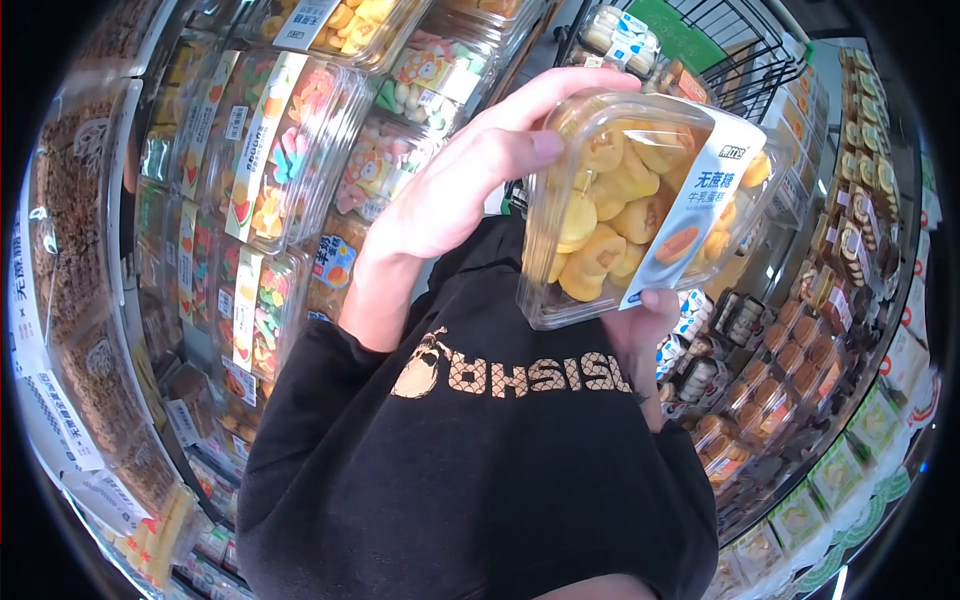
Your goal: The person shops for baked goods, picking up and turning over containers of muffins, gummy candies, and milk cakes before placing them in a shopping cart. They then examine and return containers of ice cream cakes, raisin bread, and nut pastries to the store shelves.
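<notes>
Head view: left hand (450, 190) and right hand (641, 322) clasp pastry box (615, 205); snack shelves (255, 190) surround.

The label (700, 200) on the clear cake box (600, 200) reads "无蔗糖" in blue; the black sweatshirt (480, 480) shows tan letters, upside down, roughly "HSISI".

Bright shop light — heavy fisheye warp

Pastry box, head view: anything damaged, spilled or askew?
Nothing stands out. The pastry box is held tilted between the left hand and the right hand, with its lid shut, its label band intact and no pastries spilled. The candy packs on the shelves beside it sit in ordered rows.
</notes>
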### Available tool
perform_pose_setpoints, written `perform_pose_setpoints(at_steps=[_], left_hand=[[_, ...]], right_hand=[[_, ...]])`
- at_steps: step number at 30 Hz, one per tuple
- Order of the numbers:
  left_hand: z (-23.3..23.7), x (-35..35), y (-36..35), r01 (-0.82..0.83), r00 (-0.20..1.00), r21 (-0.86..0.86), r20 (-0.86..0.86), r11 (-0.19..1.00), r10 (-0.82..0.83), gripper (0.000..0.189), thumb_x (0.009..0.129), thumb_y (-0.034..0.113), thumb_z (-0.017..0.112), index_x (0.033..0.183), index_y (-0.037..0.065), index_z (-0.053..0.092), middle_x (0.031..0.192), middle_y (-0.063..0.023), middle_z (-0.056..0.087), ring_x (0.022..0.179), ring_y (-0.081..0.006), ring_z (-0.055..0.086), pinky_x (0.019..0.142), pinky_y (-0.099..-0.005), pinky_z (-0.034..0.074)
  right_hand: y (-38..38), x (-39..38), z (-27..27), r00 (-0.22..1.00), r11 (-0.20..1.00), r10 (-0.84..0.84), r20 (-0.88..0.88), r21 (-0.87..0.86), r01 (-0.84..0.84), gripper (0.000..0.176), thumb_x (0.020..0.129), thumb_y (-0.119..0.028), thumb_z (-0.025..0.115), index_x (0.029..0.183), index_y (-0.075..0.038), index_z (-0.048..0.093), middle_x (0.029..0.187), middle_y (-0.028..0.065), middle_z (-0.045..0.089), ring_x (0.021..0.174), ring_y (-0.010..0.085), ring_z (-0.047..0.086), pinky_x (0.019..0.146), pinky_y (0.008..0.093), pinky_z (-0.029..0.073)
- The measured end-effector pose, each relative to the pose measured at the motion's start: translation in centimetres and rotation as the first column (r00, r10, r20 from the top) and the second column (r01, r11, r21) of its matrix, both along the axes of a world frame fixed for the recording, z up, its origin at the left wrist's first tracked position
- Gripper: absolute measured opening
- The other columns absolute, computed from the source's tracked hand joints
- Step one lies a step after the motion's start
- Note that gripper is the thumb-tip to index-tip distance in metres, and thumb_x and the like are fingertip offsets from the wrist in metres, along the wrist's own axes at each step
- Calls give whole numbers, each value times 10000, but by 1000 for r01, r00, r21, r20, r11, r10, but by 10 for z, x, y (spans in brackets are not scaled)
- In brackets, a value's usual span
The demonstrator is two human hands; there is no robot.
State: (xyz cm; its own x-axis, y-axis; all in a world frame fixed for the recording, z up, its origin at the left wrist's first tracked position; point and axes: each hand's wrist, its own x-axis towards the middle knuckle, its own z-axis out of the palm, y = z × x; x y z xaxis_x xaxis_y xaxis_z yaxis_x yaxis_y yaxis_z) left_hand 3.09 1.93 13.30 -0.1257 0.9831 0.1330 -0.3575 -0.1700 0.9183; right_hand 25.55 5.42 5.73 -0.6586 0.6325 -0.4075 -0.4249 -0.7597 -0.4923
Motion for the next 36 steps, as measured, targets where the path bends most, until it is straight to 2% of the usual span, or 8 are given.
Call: perform_pose_setpoints(at_steps=[2, 12, 14, 17, 27, 29, 33, 36], left_hand=[[4, 4, -1, -18, 1000, -13, -15, 1000, 18, 476, 789, 182, 387, 1235, 20, 425, 1219, -105, 471, 1153, -188, 414, 980, -315, 290], [6, 3, -4, -56, 986, -81, -162, 995, 42, 407, 826, 130, 474, 1224, 55, 439, 1151, -87, 505, 1075, -167, 463, 912, -297, 357], [6, 1, -5, -50, 961, -89, -274, 995, 24, 400, 836, 141, 511, 1223, 65, 442, 1139, -76, 508, 1060, -158, 473, 901, -289, 368], [2, 5, -1, -73, 979, 20, -189, 997, 76, 393, 844, 144, 499, 1226, 70, 439, 1146, -79, 507, 1075, -159, 469, 912, -285, 363], [-5, -3, 7, -90, 981, 24, -171, 996, 93, 407, 862, 175, 435, 1228, 2, 402, 1213, -102, 469, 1135, -173, 433, 954, -306, 336], [-6, -3, 8, -105, 985, 27, -134, 994, 108, 421, 862, 191, 430, 1230, -10, 394, 1211, -110, 470, 1136, -177, 432, 957, -305, 333], [-8, -3, 8, -92, 991, 31, -97, 995, 94, 431, 858, 196, 436, 1234, -10, 388, 1208, -111, 469, 1139, -174, 428, 960, -305, 328], [-6, 0, 8, -94, 985, 27, -141, 995, 97, 436, 859, 211, 426, 1234, -8, 388, 1206, -116, 467, 1145, -172, 420, 970, -306, 316]], right_hand=[[0, -3, 0, 996, 996, -64, -58, -70, 59, 811, 507, -92, 541, 1285, -29, 321, 1254, 155, 436, 1178, 343, 403, 1018, 473, 306], [3, -8, -6, 992, 996, -58, -108, -78, 50, 796, 514, -102, 506, 1286, -25, 328, 1262, 168, 429, 1176, 347, 406, 1023, 485, 298], [3, -7, -9, 985, 991, -70, -157, -120, 52, 791, 516, -96, 506, 1285, -28, 332, 1263, 170, 428, 1178, 346, 403, 1027, 487, 290], [4, -9, -6, 987, 992, -61, -147, -116, 44, 789, 519, -98, 511, 1285, -33, 332, 1264, 164, 428, 1187, 344, 393, 1032, 483, 280], [2, -8, -1, 995, 991, -102, -17, -84, 101, 785, 545, -119, 539, 1294, -42, 316, 1274, 147, 418, 1198, 326, 385, 1039, 461, 277], [3, -6, -4, 998, 998, -43, -35, -46, 41, 746, 592, -133, 564, 1293, -102, 308, 1242, 75, 434, 1189, 263, 398, 991, 469, 313], [4, -10, -4, 997, 1000, -23, -77, -17, 21, 745, 595, -137, 569, 1291, -97, 308, 1244, 80, 433, 1190, 259, 398, 994, 473, 306], [3, -11, -4, 996, 997, -76, -47, -4, 76, 782, 570, -148, 567, 1297, -31, 304, 1245, 170, 444, 1175, 331, 414, 1015, 465, 315]])
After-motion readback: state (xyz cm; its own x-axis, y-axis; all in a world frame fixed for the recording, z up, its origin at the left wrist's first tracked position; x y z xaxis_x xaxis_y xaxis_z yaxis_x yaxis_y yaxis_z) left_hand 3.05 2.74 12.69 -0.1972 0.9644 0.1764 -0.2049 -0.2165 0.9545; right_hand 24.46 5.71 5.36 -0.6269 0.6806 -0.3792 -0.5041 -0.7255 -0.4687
